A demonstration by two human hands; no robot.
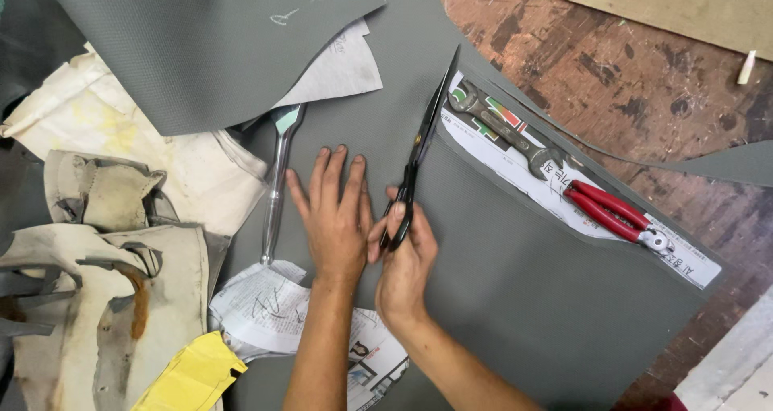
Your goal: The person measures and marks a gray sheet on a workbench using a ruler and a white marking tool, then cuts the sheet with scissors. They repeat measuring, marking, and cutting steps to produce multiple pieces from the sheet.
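Right hand [405,260] sits low in the centre of the view, fingers threaded through the black loops of the scissors [423,141], and the long blades run up toward one o'clock, their tips reaching the edge of the grey sheet [515,298]. The blades look nearly closed; I cannot tell whether they are biting material right now. Left hand [332,211] lies flat and spread just beside it at nine o'clock, palm pressing the sheet down, holding nothing.

The sheet looks like textured vinyl or coated fabric: limp, light, likely to ripple and creep under the blades, so a flat palm close to the cut line seems the sound way to steady it. The scissors look heavy and stiff, best held deep in the loops.

At two o'clock of the right hand, a paper strip [499,149] lies along the sheet's edge, weighted by a steel wrench [507,133] and red-handled pliers [613,214]. At ten o'clock lies a clear-handled tool [278,177]. Crumpled newspaper [266,306] lies at seven o'clock, worn cream covers [121,282] farther left.
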